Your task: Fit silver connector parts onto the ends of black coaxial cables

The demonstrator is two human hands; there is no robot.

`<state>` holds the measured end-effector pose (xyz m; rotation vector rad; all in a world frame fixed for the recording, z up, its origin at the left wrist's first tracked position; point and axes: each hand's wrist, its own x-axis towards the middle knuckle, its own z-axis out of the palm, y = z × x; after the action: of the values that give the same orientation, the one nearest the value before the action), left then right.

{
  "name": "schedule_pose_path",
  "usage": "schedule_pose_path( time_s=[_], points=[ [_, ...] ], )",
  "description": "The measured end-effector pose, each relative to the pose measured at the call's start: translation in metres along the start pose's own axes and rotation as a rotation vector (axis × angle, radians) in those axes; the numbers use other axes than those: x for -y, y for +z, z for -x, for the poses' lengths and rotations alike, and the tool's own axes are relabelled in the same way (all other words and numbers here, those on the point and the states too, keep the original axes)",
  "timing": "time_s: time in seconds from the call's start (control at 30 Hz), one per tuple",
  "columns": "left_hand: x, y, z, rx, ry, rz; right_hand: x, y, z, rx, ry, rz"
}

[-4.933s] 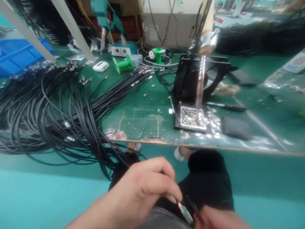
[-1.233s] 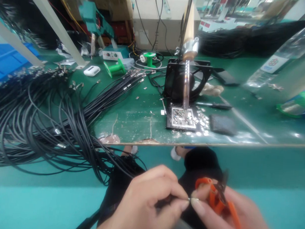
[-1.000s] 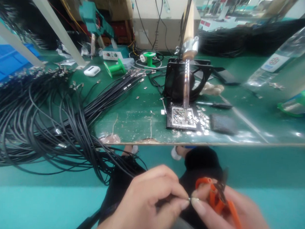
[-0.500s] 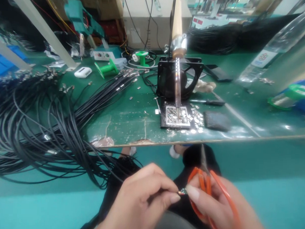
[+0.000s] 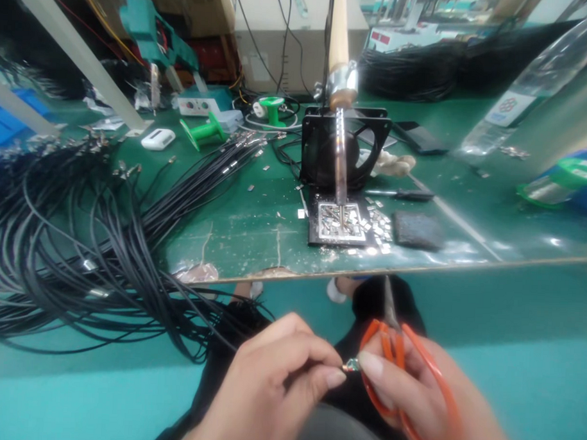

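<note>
My left hand (image 5: 288, 367) pinches a thin black cable just behind its end, where short coloured wires meet a small green and silver piece (image 5: 351, 365). On the other side, my right hand (image 5: 413, 384) has its thumb against that piece. Orange-handled scissors (image 5: 396, 342) rest in the same right hand, blades pointing up and away, closed together. The fingers behind the handles are partly hidden. Both hands are over the lap, below the table's front edge.
A soldering iron (image 5: 341, 151) points down at a tray of metal bits (image 5: 342, 223), before a black fan (image 5: 308, 147). Black cables (image 5: 143, 227) hang over the green table (image 5: 245, 237) at left. A sponge-like block (image 5: 418, 230), pen and bottle (image 5: 512, 106) are at right.
The scissors' tip has shifted slightly left, and the small piece between my hands has turned a little, showing more green. Both hands keep their hold.
</note>
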<state>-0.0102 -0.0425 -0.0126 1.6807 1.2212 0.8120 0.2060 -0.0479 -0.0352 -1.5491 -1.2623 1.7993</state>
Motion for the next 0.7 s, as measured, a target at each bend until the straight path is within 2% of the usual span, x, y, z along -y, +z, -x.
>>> schedule_pose_path(
  time_s=[0.27, 0.43, 0.53, 0.6, 0.67, 0.7],
  points=[
    [-0.001, 0.002, 0.001, -0.027, -0.027, -0.020, 0.008, 0.000, 0.000, 0.061, -0.014, -0.027],
    [-0.002, 0.004, 0.003, -0.018, -0.032, -0.045, 0.015, 0.004, -0.001, 0.044, -0.043, -0.044],
    [-0.005, 0.002, 0.002, 0.006, -0.123, 0.004, 0.013, 0.001, 0.001, 0.038, -0.059, -0.041],
    [-0.007, 0.001, 0.001, -0.023, -0.221, 0.071, 0.006, -0.002, 0.003, 0.065, -0.041, -0.081],
    [-0.008, 0.000, 0.001, -0.049, -0.334, 0.157, -0.001, -0.002, 0.003, 0.180, 0.013, -0.195],
    [-0.008, 0.000, 0.001, -0.054, -0.383, 0.206, -0.004, -0.001, 0.002, 0.278, 0.050, -0.263]
  ],
)
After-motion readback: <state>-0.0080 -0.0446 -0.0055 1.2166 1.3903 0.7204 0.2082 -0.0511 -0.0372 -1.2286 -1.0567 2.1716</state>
